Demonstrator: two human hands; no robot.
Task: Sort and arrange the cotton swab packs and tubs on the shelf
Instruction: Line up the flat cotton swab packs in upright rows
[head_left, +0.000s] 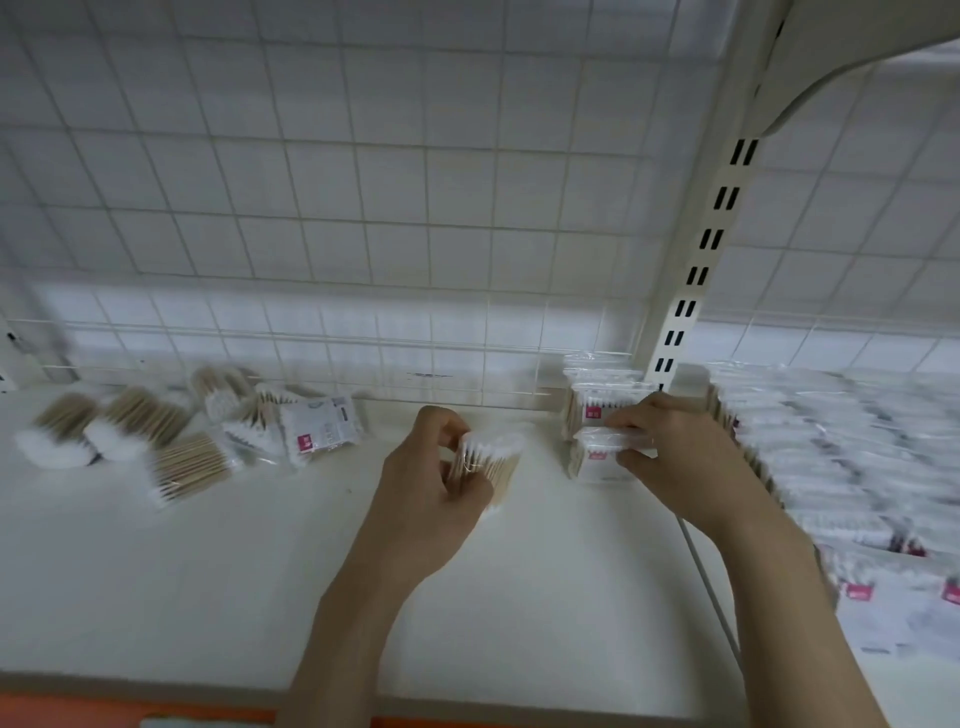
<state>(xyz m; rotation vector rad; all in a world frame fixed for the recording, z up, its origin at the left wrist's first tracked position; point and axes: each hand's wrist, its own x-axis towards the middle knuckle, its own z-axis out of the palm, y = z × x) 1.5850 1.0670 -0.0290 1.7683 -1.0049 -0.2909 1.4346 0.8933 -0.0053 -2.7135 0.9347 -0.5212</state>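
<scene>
- The left hand (431, 467) curls its fingers and thumb around a clear pack of wooden-stemmed cotton swabs (491, 462), white tips pointing away, just above the white shelf (208, 571).
- The right hand (675, 452) pinches a flat clear swab pack with a pink label (597, 457) at its right edge, in front of an upright row of like packs (597, 400).
- Loose swab packs (171, 431) lie scattered far left.
- More labelled packs (841, 457) fill the neighbouring shelf bay on the right.

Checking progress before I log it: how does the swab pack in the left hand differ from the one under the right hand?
The left hand's pack is held apart, mid-shelf; the right hand's pack fronts a row by the upright post. Only the right one shows a pink label. Both hold wooden-stick swabs.
</scene>
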